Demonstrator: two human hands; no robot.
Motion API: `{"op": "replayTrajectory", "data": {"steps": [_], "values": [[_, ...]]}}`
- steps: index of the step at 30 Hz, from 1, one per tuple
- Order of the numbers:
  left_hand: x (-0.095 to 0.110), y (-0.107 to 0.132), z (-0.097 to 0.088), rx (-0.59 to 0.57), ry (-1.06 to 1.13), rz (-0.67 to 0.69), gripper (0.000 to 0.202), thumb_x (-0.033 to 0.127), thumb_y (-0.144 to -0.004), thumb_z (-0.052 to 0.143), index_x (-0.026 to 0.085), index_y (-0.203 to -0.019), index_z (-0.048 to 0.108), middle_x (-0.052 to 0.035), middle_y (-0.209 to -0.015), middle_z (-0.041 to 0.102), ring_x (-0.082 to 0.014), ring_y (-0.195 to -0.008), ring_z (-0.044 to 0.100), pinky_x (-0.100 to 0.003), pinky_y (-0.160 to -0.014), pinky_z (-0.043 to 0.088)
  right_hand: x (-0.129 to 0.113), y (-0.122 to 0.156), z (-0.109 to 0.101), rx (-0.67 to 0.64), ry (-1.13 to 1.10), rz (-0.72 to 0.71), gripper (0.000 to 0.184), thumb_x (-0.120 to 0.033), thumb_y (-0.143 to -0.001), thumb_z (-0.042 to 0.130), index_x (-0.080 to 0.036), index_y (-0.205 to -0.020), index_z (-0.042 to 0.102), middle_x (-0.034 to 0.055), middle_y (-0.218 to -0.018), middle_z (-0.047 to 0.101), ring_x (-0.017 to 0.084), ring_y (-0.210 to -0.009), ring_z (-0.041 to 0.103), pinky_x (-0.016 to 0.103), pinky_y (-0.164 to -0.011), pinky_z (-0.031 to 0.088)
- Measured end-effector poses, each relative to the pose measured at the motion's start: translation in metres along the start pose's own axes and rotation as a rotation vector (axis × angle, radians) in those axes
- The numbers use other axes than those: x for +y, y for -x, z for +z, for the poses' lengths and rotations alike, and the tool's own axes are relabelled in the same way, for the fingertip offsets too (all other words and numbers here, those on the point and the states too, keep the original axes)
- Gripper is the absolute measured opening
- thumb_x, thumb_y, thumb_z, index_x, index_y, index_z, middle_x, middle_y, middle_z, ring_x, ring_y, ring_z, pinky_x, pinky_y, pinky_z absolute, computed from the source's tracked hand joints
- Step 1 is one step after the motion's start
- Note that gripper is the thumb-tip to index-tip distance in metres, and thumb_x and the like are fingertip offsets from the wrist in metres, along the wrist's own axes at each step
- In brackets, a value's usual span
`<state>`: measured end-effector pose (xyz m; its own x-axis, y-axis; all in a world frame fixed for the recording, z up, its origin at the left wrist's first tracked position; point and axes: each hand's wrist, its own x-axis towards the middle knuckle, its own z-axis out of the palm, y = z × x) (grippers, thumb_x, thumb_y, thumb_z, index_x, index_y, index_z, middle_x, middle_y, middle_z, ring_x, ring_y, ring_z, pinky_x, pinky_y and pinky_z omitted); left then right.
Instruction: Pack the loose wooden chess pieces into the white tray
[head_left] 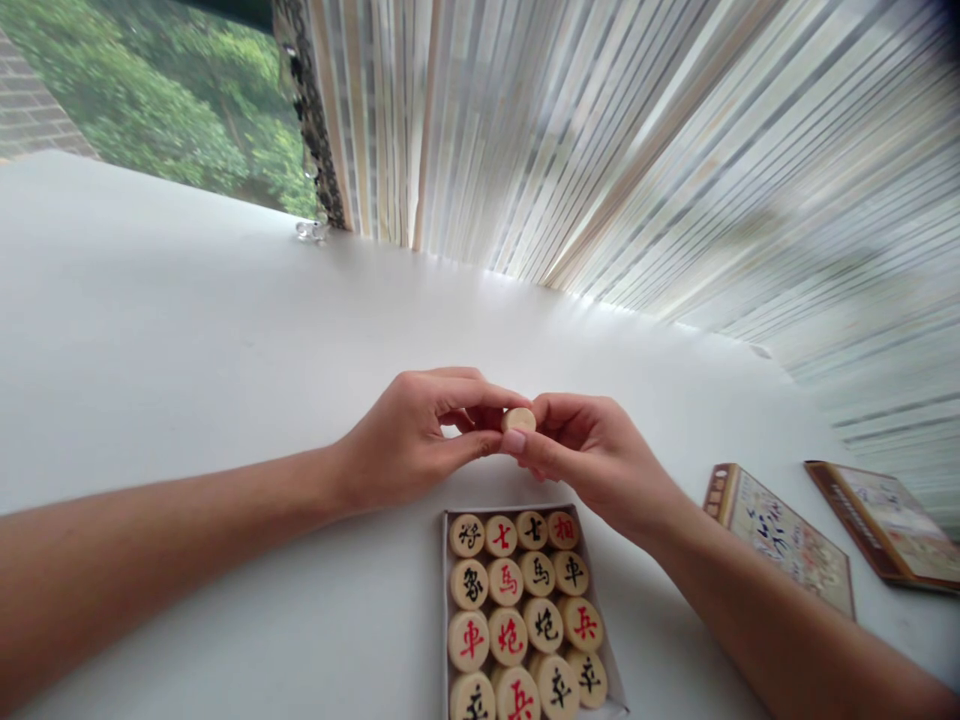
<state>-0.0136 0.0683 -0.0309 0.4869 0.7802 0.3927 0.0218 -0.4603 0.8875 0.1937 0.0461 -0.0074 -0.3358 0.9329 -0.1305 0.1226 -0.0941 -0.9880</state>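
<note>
A round wooden game piece (pixel 518 419) is pinched between both my hands, held a little above the white table (pixel 187 330). My left hand (pixel 412 435) grips it from the left with thumb and fingers closed. My right hand (pixel 592 450) grips it from the right in the same way. Just below the hands lies an open white box (pixel 447 600) filled with several wooden discs bearing red and black characters (pixel 510 635).
Two flat printed box parts lie at the right: one (pixel 784 540) near my right forearm, another (pixel 885 520) by the table's right edge. Striped curtains (pixel 600 150) hang behind the table. A window with greenery (pixel 150 90) is at the far left.
</note>
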Motion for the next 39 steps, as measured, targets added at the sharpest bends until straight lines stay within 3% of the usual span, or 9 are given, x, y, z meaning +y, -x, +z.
{"op": "replayTrajectory", "data": {"steps": [3,10,17,28,33,36,39], "values": [[0.001,0.000,0.000,0.000,-0.026,0.022,0.025,0.011,-0.091,0.076,0.016,-0.115,0.082,-0.0045,-0.093,0.076,-0.0132,-0.082,0.073,-0.021,-0.074,0.060,0.001,0.001,0.000,0.019,0.041,-0.004,0.043,-0.048,-0.074,0.095,-0.017,-0.068,0.066,-0.0019,-0.063,0.057,0.010,-0.057,0.041,0.025,-0.050,0.027],[0.003,0.000,0.001,0.004,-0.044,0.029,0.022,0.015,-0.092,0.077,0.018,-0.113,0.083,-0.0053,-0.093,0.078,-0.0145,-0.083,0.075,-0.022,-0.073,0.061,-0.002,0.002,0.000,0.005,0.059,-0.035,0.045,-0.052,-0.079,0.090,-0.018,-0.063,0.065,-0.0007,-0.059,0.061,0.012,-0.055,0.049,0.026,-0.052,0.034],[0.002,0.000,0.001,-0.018,0.056,0.020,0.022,0.013,-0.091,0.079,0.018,-0.112,0.083,-0.0060,-0.094,0.077,-0.0164,-0.085,0.078,-0.024,-0.076,0.063,-0.002,0.003,-0.003,-0.052,0.087,-0.082,0.044,-0.053,-0.090,0.080,-0.017,-0.067,0.071,0.0004,-0.061,0.062,0.012,-0.058,0.050,0.027,-0.056,0.036],[0.002,0.000,0.001,-0.005,0.089,-0.012,0.022,0.021,-0.093,0.078,0.015,-0.114,0.082,-0.0077,-0.097,0.074,-0.0175,-0.083,0.076,-0.028,-0.075,0.066,-0.006,0.004,-0.006,-0.092,0.213,-0.208,0.041,-0.051,-0.104,0.063,-0.019,-0.080,0.071,0.0019,-0.070,0.065,0.014,-0.063,0.055,0.028,-0.058,0.043],[-0.001,-0.001,0.003,0.081,0.125,-0.057,0.025,0.019,-0.091,0.079,0.013,-0.115,0.079,-0.0070,-0.096,0.077,-0.0150,-0.082,0.075,-0.025,-0.074,0.064,0.000,0.005,-0.008,-0.041,0.355,-0.267,0.030,-0.044,-0.107,0.060,-0.019,-0.096,0.074,0.0033,-0.081,0.068,0.016,-0.071,0.059,0.030,-0.064,0.047],[-0.003,-0.002,0.004,0.131,0.122,-0.083,0.019,0.022,-0.090,0.082,0.013,-0.106,0.078,-0.0053,-0.089,0.078,-0.0134,-0.077,0.073,-0.023,-0.071,0.061,0.005,0.004,-0.010,0.001,0.437,-0.269,0.022,-0.037,-0.104,0.064,-0.020,-0.112,0.076,0.0037,-0.084,0.069,0.019,-0.077,0.063,0.031,-0.067,0.050],[-0.004,-0.003,0.003,0.145,0.101,-0.079,0.015,0.025,-0.091,0.082,0.014,-0.098,0.078,-0.0054,-0.089,0.078,-0.0136,-0.077,0.072,-0.024,-0.069,0.059,0.006,0.004,-0.011,0.032,0.404,-0.256,0.022,-0.034,-0.102,0.065,-0.020,-0.113,0.078,0.0042,-0.085,0.072,0.019,-0.077,0.063,0.031,-0.066,0.050]]}}
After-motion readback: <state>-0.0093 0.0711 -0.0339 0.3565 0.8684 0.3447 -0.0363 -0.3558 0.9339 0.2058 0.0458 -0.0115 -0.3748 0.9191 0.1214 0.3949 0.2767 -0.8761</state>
